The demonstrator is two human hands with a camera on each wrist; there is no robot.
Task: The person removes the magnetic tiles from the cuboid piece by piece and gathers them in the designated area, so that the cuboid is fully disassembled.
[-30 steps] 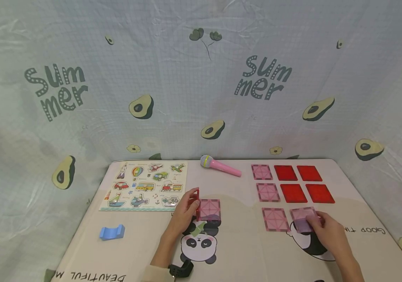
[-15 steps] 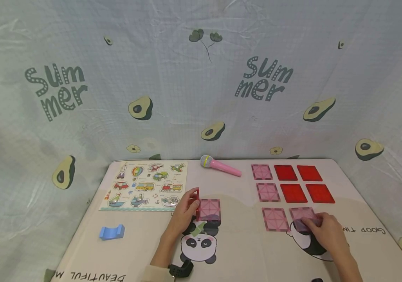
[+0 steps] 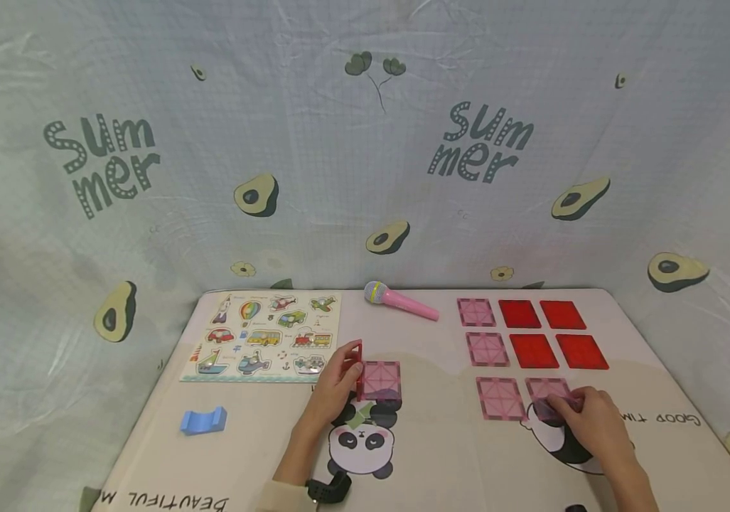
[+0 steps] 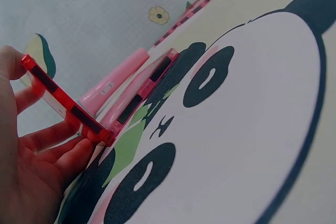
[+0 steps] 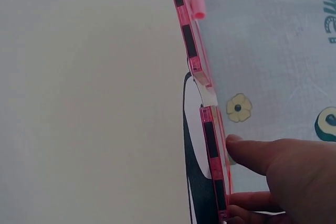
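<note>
My left hand holds a red magnetic tile upright, with fingers behind it in the left wrist view. That tile stands along the left edge of a flat pink magnetic tile, above the printed panda. At the right, my right hand grips another pink magnetic tile lying on the table. The thumb lies over its face, and other fingers are at its right edge in the right wrist view; part of the tile is hidden by the hand. Just left of it lies a separate pink tile.
Behind the right hand, several red tiles and two pink tiles lie in rows. A pink toy microphone lies at the back. On the left are a vehicle puzzle board and a blue curved block.
My right hand has shifted slightly on its pink tile, the thumb moving a little left across it. The left hand and the red tile have stayed in place.
</note>
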